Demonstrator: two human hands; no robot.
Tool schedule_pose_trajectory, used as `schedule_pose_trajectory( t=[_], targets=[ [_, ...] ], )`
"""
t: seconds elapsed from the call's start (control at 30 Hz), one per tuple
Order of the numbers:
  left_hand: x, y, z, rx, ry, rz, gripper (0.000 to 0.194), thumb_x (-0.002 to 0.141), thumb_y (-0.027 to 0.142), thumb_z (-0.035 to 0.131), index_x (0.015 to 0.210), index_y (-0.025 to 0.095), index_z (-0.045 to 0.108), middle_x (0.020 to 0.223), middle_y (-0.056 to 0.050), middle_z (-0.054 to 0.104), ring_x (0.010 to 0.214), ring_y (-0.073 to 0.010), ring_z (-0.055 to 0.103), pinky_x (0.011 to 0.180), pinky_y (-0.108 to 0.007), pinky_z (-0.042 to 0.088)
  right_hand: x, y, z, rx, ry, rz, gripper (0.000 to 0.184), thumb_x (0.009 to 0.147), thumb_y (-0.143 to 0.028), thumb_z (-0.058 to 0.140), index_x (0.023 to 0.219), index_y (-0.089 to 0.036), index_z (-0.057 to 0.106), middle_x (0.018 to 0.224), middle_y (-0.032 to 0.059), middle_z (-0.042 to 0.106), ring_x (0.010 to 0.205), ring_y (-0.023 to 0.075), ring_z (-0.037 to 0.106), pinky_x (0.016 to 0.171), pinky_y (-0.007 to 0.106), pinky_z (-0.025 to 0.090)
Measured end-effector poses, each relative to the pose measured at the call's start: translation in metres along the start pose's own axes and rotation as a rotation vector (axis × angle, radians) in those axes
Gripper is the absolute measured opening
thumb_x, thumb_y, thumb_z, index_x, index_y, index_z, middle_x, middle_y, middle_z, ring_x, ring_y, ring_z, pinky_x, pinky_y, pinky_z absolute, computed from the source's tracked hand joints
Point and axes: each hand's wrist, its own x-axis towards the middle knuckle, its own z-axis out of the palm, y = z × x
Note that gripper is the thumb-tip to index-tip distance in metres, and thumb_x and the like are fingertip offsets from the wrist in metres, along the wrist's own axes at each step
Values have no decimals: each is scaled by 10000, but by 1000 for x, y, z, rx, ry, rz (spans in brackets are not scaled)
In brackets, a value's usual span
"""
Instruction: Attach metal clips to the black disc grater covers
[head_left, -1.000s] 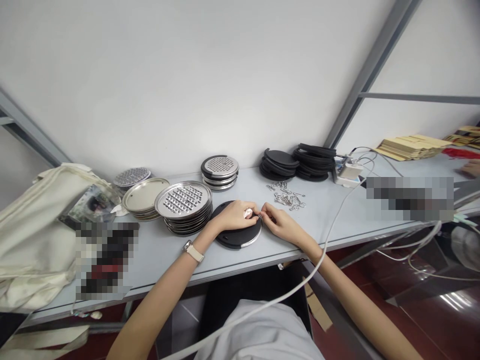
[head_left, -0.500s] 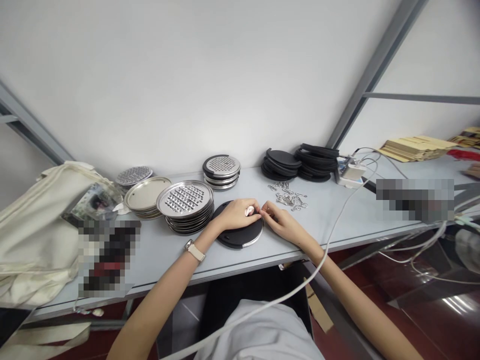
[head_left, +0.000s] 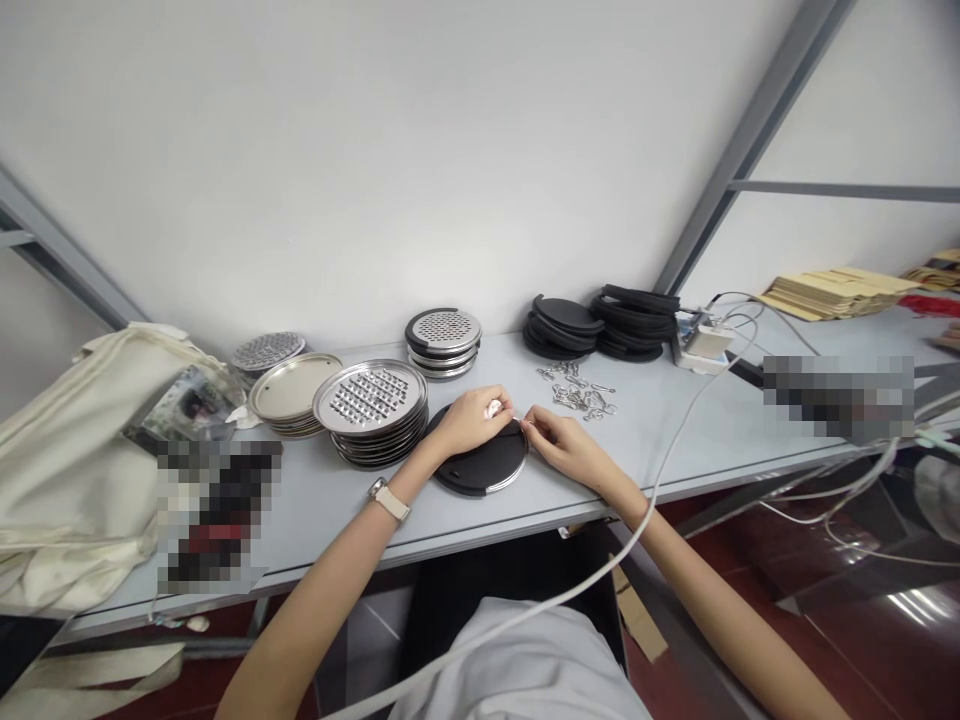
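Black disc (head_left: 487, 465) under left hand (head_left: 478, 418); right hand (head_left: 561, 442) alongside.

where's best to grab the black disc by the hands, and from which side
Probably pinch the silver rim from the near right: the black disc lies flat, with that edge uncovered, while the left hand and right hand crowd its far right and the grater stack its left.
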Motion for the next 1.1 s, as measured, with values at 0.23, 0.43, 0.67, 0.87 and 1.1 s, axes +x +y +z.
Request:
schedule_pose_trajectory(
  t=[0.23,0.43,0.67,0.87,1.1],
  targets=[
    [1,-4,0,-48,30,-21,158,885,282,489,805,178,578,804,-1,636,791,-154,584,776,-259,426,0,-2,-1,-59,-18,-28,279,919,-284,399,652,-212,361,555,-46,381,523,120,370,542,253,280],
    [-1,-3,-1,-54,-38,56,168,910,282,459,826,182,566,823,-1,631,798,-153,576,764,-255,422,-1,-1,-1,-44,-11,-21,160,881,-222,429,728,-212,383,586,-55,411,536,114,406,554,240,308],
    [-1,-1,3,-11,-85,92,139,884,294,527,829,195,607,851,10,651,806,-149,580,741,-253,415,-3,-4,-2,15,-32,-23,109,903,-259,458,993,-214,419,559,-87,400,503,119,399,541,239,309],
    [0,-2,3,-22,-73,104,143,876,305,552,850,190,632,850,4,652,807,-147,584,759,-257,427,-3,-3,-1,30,-24,-30,154,954,-350,416,889,-216,455,568,-73,400,505,112,385,531,238,300],
    [0,-4,4,-16,-50,106,154,904,301,513,819,192,582,838,13,633,807,-143,575,759,-259,424,-2,1,-2,11,-52,-50,224,949,-308,403,755,-203,437,605,-51,410,541,108,388,546,238,304]
  ],
)
